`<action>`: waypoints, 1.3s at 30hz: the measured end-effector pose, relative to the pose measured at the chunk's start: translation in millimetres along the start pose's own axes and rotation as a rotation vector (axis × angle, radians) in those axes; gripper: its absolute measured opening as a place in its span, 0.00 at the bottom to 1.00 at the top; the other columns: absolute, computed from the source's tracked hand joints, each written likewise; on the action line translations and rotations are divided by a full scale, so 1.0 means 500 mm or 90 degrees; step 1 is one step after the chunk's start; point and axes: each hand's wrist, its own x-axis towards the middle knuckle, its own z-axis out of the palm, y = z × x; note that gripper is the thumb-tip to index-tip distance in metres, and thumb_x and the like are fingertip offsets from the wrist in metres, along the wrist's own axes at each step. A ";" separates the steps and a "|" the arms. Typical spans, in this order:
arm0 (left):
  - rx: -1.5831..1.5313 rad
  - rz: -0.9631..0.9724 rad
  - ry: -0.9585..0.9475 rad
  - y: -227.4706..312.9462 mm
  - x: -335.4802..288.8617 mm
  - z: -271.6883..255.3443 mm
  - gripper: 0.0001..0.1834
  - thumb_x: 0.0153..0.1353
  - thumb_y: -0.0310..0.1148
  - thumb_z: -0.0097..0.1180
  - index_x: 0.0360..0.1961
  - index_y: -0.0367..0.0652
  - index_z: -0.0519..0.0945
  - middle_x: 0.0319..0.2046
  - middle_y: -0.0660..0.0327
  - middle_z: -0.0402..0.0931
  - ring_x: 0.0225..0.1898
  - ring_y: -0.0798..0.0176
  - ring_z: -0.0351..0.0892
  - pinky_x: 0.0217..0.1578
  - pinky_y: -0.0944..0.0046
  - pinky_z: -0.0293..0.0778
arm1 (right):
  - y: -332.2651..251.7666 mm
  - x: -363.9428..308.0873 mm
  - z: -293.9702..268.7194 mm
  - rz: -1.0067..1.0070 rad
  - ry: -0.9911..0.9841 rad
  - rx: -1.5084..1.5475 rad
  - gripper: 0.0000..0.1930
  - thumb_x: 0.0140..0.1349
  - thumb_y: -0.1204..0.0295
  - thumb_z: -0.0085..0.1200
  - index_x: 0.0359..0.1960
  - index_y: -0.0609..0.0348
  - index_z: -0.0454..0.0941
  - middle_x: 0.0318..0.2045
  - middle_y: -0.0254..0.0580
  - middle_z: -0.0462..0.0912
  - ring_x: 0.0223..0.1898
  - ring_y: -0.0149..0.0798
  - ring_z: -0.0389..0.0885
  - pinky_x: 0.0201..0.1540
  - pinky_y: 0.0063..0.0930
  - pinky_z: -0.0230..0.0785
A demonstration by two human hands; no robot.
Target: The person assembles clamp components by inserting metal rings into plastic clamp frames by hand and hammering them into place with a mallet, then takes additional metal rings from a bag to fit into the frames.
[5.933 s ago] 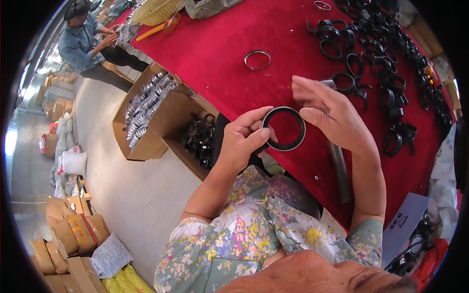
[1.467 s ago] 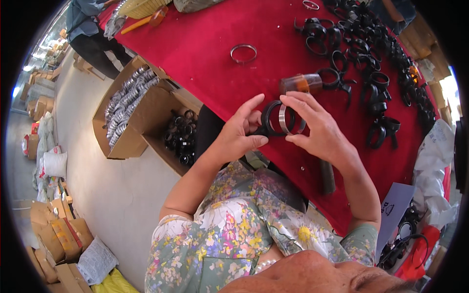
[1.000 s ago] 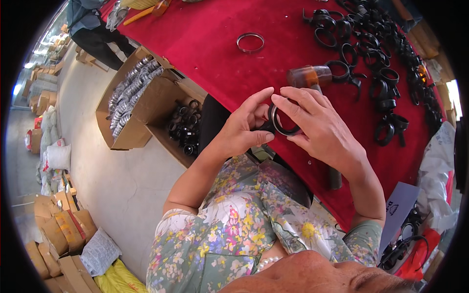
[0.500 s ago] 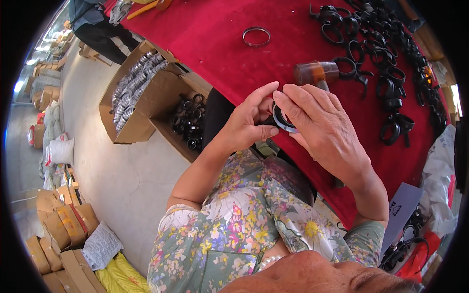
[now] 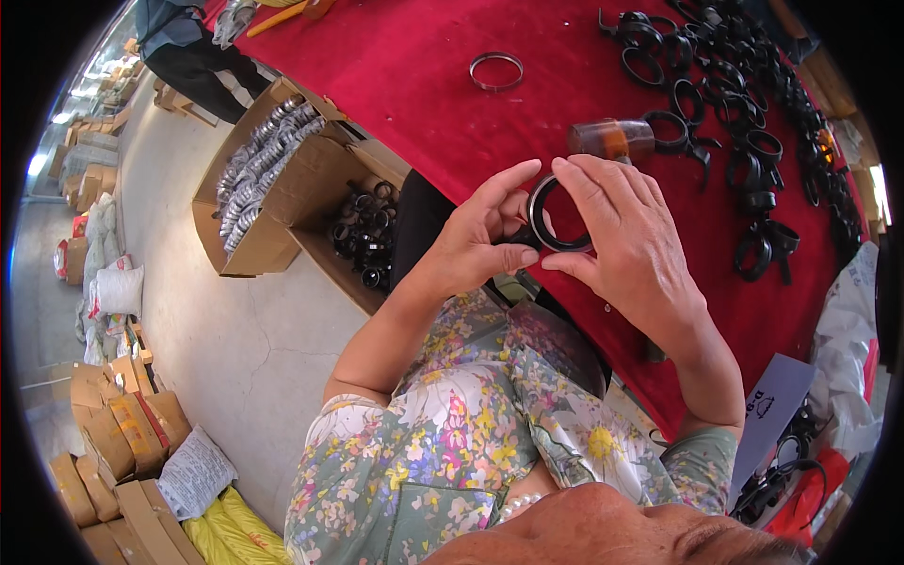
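Observation:
Over the near edge of the red-covered table, my left hand (image 5: 463, 243) grips a black ring-shaped clamp (image 5: 535, 215) with a pale inner rim. Its thumb and curled fingers close on the dark stub at the clamp's left side. My right hand (image 5: 633, 234) curves around the clamp's other side, fingers above and thumb below, closed on its rim. Just beyond the hands lies a mallet (image 5: 607, 141) with a brownish translucent head; its handle is mostly hidden by my right hand. Farther off, a thin metal ring (image 5: 495, 88) rests on the cloth.
Several black ring clamps (image 5: 744, 169) spread along the table's right side. At left, a cardboard box (image 5: 306, 193) holds silvery rings, beside another box with black clamps (image 5: 363, 231). A person (image 5: 193, 61) stands far left. Cartons (image 5: 141, 433) are stacked on the floor.
My right hand has shifted its fingers and thumb from over the clamp's face to its outer rim, so the clamp's opening now shows. The left hand keeps its hold.

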 end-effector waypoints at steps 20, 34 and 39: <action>-0.039 -0.001 0.033 0.004 0.001 0.012 0.51 0.53 0.20 0.68 0.74 0.38 0.51 0.44 0.55 0.75 0.36 0.70 0.75 0.28 0.75 0.72 | 0.034 -0.022 0.048 0.062 0.042 0.062 0.42 0.41 0.59 0.76 0.59 0.62 0.70 0.55 0.50 0.75 0.57 0.53 0.74 0.60 0.45 0.66; -0.064 -0.002 0.045 -0.001 -0.002 0.013 0.52 0.51 0.19 0.68 0.74 0.39 0.51 0.44 0.55 0.75 0.38 0.70 0.75 0.28 0.74 0.75 | 0.052 -0.028 0.065 0.029 0.094 0.143 0.43 0.39 0.60 0.77 0.59 0.60 0.71 0.55 0.49 0.76 0.58 0.53 0.74 0.59 0.44 0.68; -0.058 -0.017 0.053 0.001 0.000 0.010 0.51 0.51 0.19 0.68 0.74 0.39 0.51 0.43 0.56 0.75 0.38 0.70 0.75 0.27 0.75 0.75 | 0.050 -0.029 0.068 0.041 0.080 0.137 0.44 0.39 0.58 0.77 0.60 0.59 0.70 0.56 0.48 0.75 0.58 0.53 0.74 0.60 0.45 0.68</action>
